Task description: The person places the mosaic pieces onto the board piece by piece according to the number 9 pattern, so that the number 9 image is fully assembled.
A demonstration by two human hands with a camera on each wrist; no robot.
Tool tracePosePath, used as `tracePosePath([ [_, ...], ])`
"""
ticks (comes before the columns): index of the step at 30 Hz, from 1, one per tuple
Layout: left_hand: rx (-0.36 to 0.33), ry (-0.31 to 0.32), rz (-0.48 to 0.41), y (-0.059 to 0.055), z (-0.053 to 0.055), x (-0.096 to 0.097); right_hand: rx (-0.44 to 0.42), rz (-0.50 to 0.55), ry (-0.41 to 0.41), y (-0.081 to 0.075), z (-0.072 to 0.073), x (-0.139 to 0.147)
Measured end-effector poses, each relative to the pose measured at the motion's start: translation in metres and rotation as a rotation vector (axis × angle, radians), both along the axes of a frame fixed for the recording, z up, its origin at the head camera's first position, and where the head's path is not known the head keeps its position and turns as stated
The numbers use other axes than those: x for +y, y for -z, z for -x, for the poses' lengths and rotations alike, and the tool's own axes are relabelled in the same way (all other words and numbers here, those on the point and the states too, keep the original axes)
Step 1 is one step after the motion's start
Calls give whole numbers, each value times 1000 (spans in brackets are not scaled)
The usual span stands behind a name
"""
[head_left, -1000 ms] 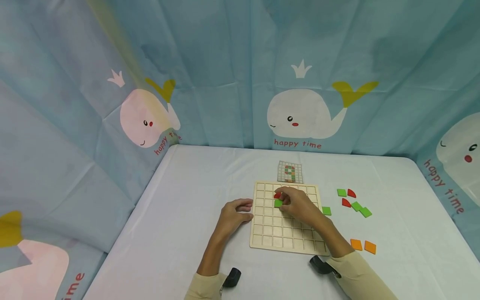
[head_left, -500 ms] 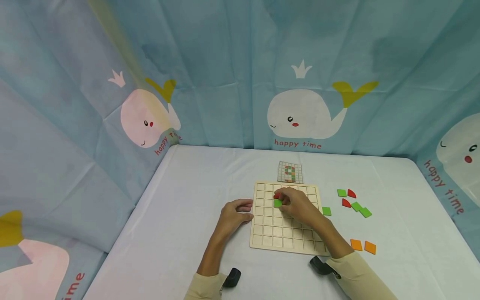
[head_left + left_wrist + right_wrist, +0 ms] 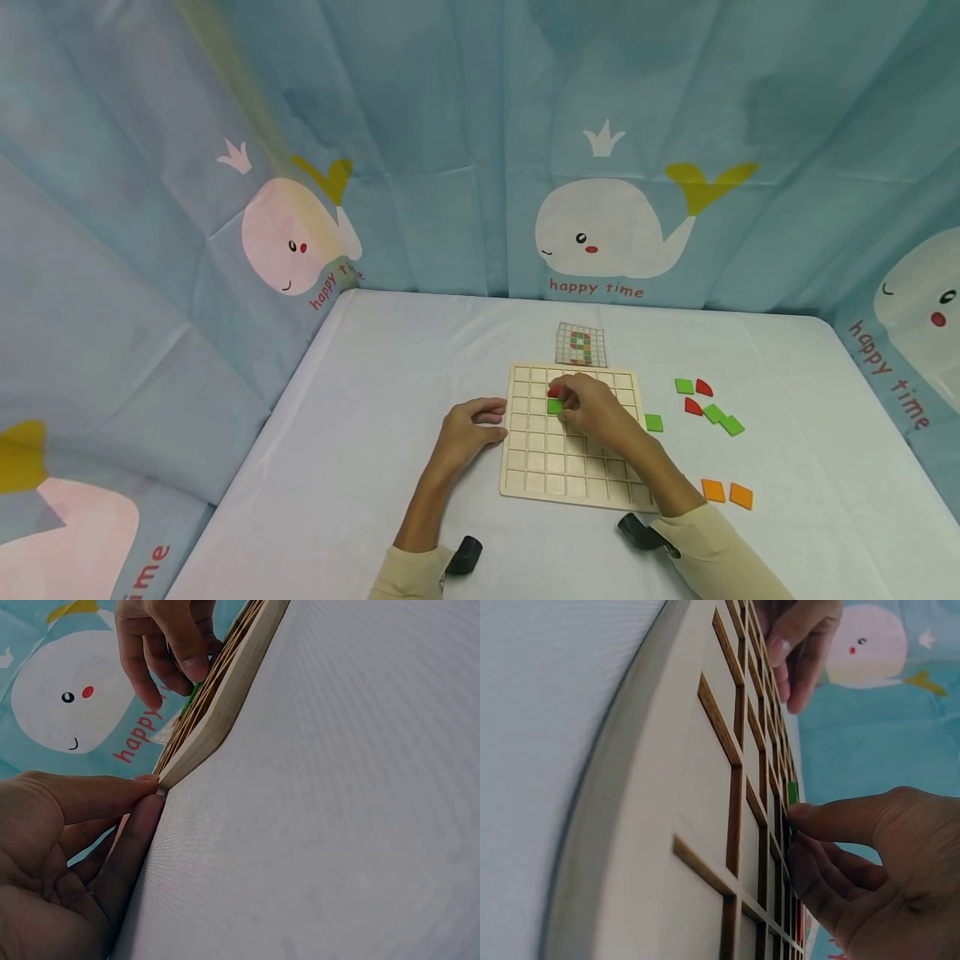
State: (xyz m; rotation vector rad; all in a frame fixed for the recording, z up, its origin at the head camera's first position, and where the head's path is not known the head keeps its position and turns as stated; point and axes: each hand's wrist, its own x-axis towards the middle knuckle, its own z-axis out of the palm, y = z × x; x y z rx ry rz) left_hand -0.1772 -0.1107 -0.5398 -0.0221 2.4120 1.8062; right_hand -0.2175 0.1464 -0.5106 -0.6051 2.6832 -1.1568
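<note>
A pale wooden grid board (image 3: 525, 462) lies on the white table. My right hand (image 3: 600, 410) is over its upper middle, thumb and fingers curled at a green square tile (image 3: 554, 407). In the right wrist view, the green tile (image 3: 793, 793) shows beside the thumb of the right hand (image 3: 900, 862), pinched there. A red quarter-round tile (image 3: 553, 392) sits just above it, partly covered by the fingers. My left hand (image 3: 462, 429) rests its fingertips and thumb against the board's left edge; the left wrist view shows this left hand (image 3: 67, 855) touching the edge near a corner.
A pattern card (image 3: 580, 344) with a coloured figure lies behind the board. To the right are a green tile (image 3: 654, 422) by the board's edge, several green and red tiles (image 3: 703, 387), and two orange tiles (image 3: 713, 490). A blue whale-print curtain (image 3: 465, 208) surrounds the table.
The green tile under the right hand has shifted very slightly left. Both hands stay in nearly the same place.
</note>
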Motion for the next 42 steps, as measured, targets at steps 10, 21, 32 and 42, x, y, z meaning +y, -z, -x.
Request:
tracePosePath([
  [10, -5, 0, -6, -2, -1, 0, -16, -3, 38, -1, 0, -2],
  [21, -11, -2, -14, -1, -1, -1, 43, -24, 29, -1, -2, 0],
  [32, -8, 0, -22, -3, -1, 0, 97, 38, 60, -9, -12, 12],
  [42, -9, -1, -11, -3, -1, 1, 148, 76, 85, -22, -23, 30],
])
